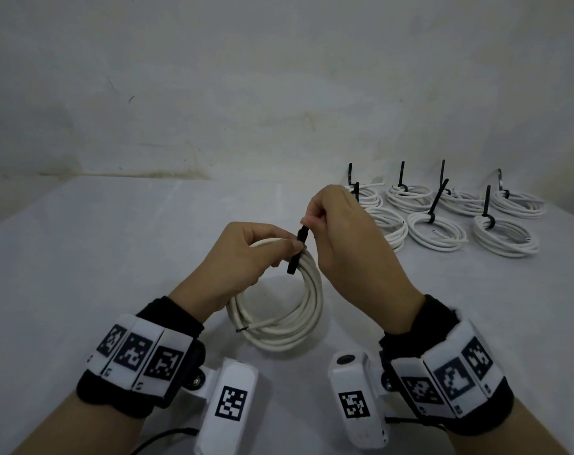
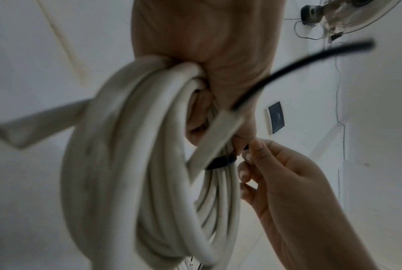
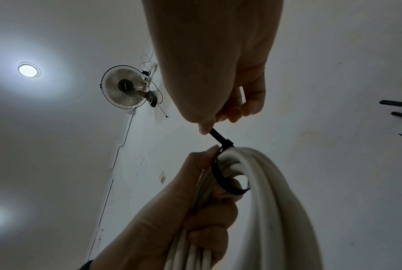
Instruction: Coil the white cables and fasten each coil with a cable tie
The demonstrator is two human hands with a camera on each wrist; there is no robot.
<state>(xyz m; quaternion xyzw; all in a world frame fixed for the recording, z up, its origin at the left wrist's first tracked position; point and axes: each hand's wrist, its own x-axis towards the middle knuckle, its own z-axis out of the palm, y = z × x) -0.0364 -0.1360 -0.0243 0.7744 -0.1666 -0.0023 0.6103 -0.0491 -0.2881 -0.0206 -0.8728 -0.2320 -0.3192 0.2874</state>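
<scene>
Coil [image 1: 288, 310] of white cable, frame centre, tie half-fastened
left hand [image 1: 246, 257] grips coil; right hand [image 1: 341, 231] pinches black cable tie [image 1: 297, 254]

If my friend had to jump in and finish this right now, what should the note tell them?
Left hand: grips the white cable coil, held up above the table.
Right hand: pinches the tail of the black cable tie, which is looped round the coil beside the left thumb; in the right wrist view the loop looks slack.
Done: seven tied coils lie in two rows on the table to the right, their tie tails sticking up.
Left: pull this tie snug and set the coil with the others. No loose cables show in these views, so this may be the last one.
</scene>
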